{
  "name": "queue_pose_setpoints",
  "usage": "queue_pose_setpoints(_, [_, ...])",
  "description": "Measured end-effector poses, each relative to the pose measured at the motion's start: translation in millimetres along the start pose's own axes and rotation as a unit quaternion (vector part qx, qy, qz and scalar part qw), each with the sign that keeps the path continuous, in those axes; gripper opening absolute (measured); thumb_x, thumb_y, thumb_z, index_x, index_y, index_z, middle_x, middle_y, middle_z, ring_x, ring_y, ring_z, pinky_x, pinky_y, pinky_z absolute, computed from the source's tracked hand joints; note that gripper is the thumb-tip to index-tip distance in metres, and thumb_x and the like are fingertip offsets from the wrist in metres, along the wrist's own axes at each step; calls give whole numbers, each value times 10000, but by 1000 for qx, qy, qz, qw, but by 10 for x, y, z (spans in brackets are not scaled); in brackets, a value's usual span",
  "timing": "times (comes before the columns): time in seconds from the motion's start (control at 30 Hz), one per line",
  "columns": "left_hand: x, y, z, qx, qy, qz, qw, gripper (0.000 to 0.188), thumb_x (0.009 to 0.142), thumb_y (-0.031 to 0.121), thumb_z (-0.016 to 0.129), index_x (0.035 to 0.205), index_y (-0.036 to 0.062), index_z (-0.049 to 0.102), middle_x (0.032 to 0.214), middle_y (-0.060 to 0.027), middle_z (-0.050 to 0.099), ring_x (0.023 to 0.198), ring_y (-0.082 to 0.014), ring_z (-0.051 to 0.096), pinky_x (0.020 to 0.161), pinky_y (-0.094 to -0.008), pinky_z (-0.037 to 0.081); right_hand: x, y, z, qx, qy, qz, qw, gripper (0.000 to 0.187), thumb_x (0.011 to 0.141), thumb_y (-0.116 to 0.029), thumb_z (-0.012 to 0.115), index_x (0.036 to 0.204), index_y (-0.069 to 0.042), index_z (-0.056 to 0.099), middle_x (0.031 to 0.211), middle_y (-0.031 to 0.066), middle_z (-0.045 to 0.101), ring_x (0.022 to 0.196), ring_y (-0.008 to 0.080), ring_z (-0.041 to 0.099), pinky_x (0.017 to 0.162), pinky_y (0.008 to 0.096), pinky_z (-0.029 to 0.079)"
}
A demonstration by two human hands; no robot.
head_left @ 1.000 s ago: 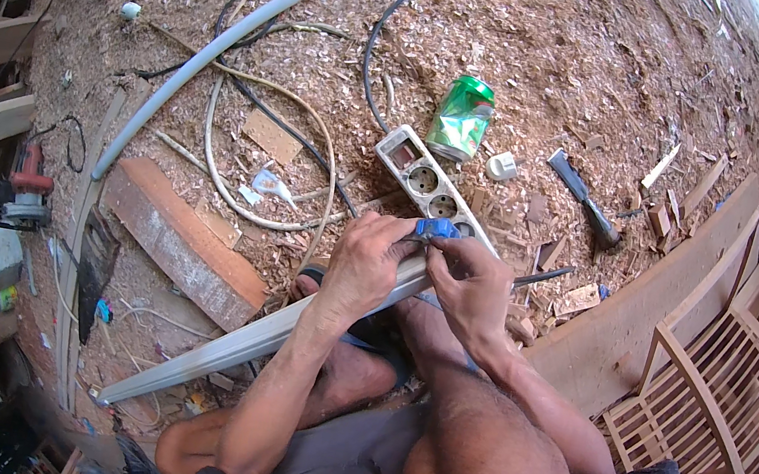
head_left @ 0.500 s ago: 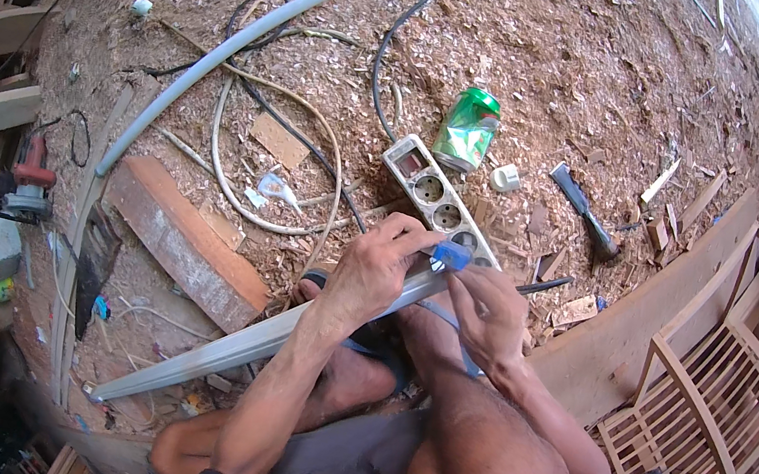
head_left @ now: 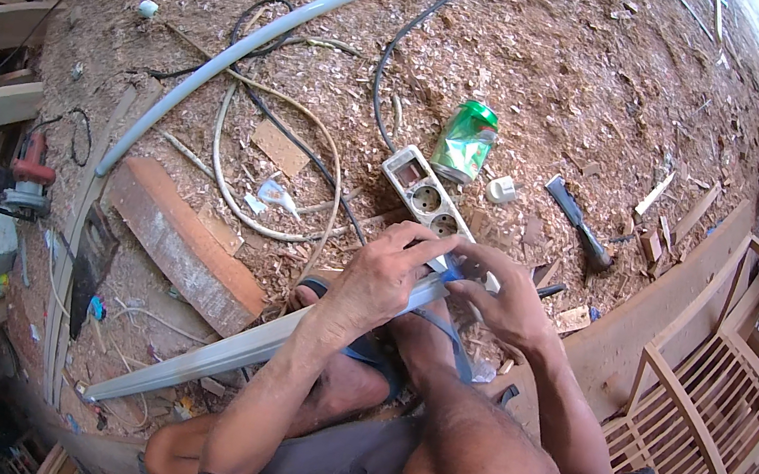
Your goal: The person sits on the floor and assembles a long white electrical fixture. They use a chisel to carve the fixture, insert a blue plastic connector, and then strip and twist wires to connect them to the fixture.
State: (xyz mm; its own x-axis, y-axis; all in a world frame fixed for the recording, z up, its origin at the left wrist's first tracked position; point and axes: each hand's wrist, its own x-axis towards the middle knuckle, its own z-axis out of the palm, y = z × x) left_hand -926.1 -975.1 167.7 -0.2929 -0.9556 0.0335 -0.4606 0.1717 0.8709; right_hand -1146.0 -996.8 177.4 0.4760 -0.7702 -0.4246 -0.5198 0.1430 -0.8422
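Centrally, the left hand lies curled over the upper end of a long grey strip, its fingers pressing down on it beside a small blue piece. The right hand meets it from 3 o'clock, fingertips pinched at that blue piece; whether it grips the piece or only touches it cannot be told. The strip runs from the hands toward 8 o'clock, crossing above a sandalled foot. Just at 12 o'clock of the hands lies a white socket strip, touching or nearly touching the fingertips, with a black cable leading away toward 12 o'clock. A green can stands at 1 o'clock of the socket strip, a white cap just beside it. A dark tool lies at 2 o'clock of the hands. A white pipe arcs across the sawdust at 11 o'clock, a plank lies at 9 o'clock, and a circular saw rests farther out at 9 o'clock.
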Motion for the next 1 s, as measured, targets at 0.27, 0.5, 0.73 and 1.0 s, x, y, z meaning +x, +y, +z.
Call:
queue_pose_setpoints(0.27, [-106,14,-57,-131,23,-168,977,611,878,170,735,1424,17,508,1227,-193,664,1126,-317,662,990,-405,513,138,57,-134,78,-83,-27,993,541,855,-50,728,1376,-56,582,1234,107,651,1077,205,624,981,365,495])
queue_pose_setpoints(0.5, [-373,8,-42,-29,-68,-222,972,704,829,391,780,1391,46,534,1201,-212,668,1114,-399,649,960,-458,513,246,77,-176,91,-124,1,988,555,833,-103,765,1362,-71,601,1238,103,637,1107,214,611,996,363,480])
queue_pose_setpoints(0.73, [-388,36,11,-5,-66,-238,969,562,847,321,749,1306,46,578,1234,-169,633,1160,-376,601,1022,-466,451,260,-35,-221,31,-137,-37,989,561,810,-85,771,1344,-60,603,1233,114,622,1130,245,615,1014,379,477])
queue_pose_setpoints(1.0, [-420,72,57,28,4,-228,973,528,819,304,762,1263,63,607,1163,-154,647,1110,-357,619,983,-465,446,296,-17,-145,97,-136,-17,986,493,805,48,741,1274,-25,604,1259,92,605,1161,212,615,1027,366,489])
